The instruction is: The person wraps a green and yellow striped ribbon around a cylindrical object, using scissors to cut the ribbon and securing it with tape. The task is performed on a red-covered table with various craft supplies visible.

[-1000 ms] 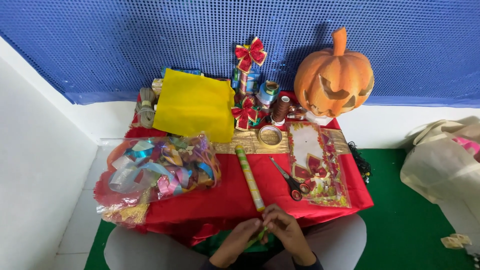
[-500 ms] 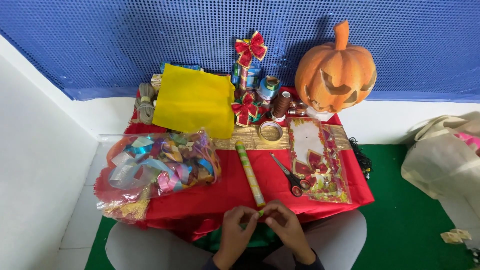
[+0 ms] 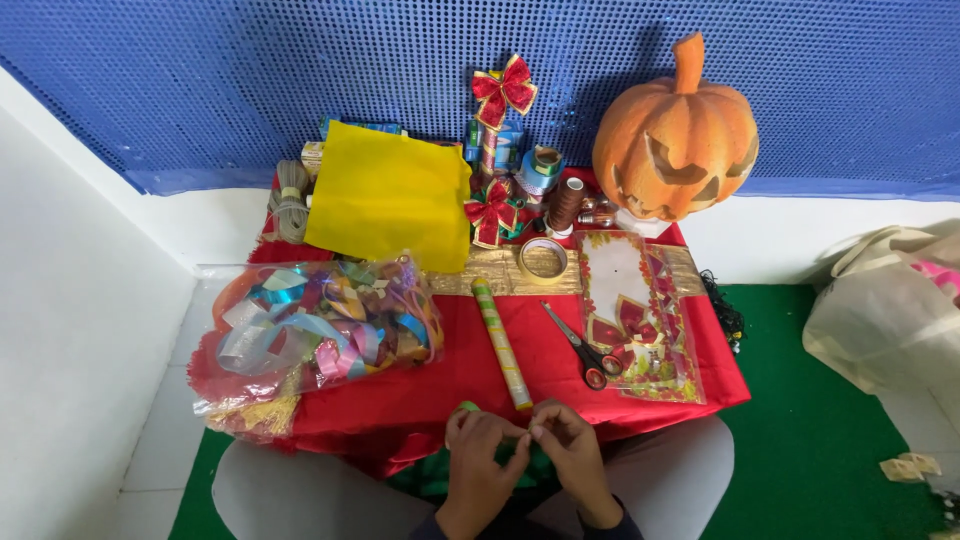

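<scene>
Green piece (image 3: pixel 468 407) pinched small between both hands at near table edge, left hand (image 3: pixel 480 462) and right hand (image 3: pixel 570 455) fingertips closed together, paper roll (image 3: pixel 501 343) just beyond, scissors (image 3: pixel 580 347) right.

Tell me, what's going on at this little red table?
A person sits at the red-covered table with both hands together at its near edge. The left hand and right hand pinch something small and green between the fingertips, right by the near end of a rolled tube of patterned paper. Scissors lie just to the right, a clear bag of shiny ribbons to the left, and an orange carved pumpkin stands at the back.
</scene>
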